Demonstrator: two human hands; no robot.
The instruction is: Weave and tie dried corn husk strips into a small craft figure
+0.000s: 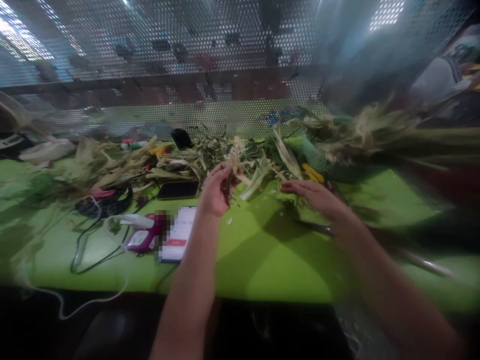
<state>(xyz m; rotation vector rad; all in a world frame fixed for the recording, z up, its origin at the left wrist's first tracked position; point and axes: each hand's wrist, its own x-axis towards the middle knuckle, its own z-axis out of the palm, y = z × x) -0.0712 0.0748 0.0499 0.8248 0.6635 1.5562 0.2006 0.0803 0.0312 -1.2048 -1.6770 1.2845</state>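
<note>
My left hand [215, 187] is closed around a pale, ragged piece of dried corn husk [236, 155], its frilly top standing above the fingers. A broad husk strip [257, 177] slants down just right of that hand. My right hand [313, 196] hovers over the table with its fingers stretched out towards the left, apart from the other hand. Its thumb is mostly hidden, and greenish scraps show blurred below the fingers. Under the right wrist lies a dark tool with a metal part [318, 227]; its kind is unclear.
Dried husks and stems [210, 150] heap along the back of the green table [262, 270]. A green basket [318, 150] of husks stands back right. At left are a black phone [178, 189], a lit phone [183, 227], a purple power strip [144, 242] and cables. A perforated metal screen [225, 60] rises behind.
</note>
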